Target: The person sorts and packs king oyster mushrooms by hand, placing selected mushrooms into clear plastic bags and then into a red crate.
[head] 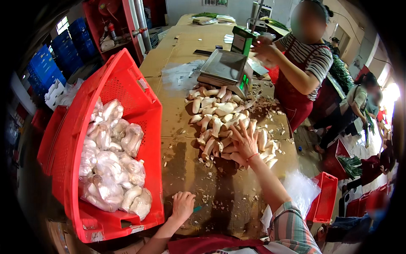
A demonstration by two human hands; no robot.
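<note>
My right hand (245, 143), with a red cord at the wrist, rests with fingers spread on a heap of king oyster mushrooms (224, 109). Near the table's front edge my left hand (184, 203) lies with its fingers curled down. A small teal object (198, 208) shows beside those fingers; whether they grip anything is hidden. To the left, a tilted red plastic crate (152, 177) contains several clear plastic bags of mushrooms (109, 166). Mushroom trimmings (211, 190) are scattered over the brown covering of the table (173, 152).
A digital scale (223, 68) stands behind the heap, with a dark phone (203, 52) and plastic bags (182, 74) near it. Across the table's right side stands a person in an apron (298, 66). Clear plastic film (299, 190) and a red crate (323, 197) are at the right.
</note>
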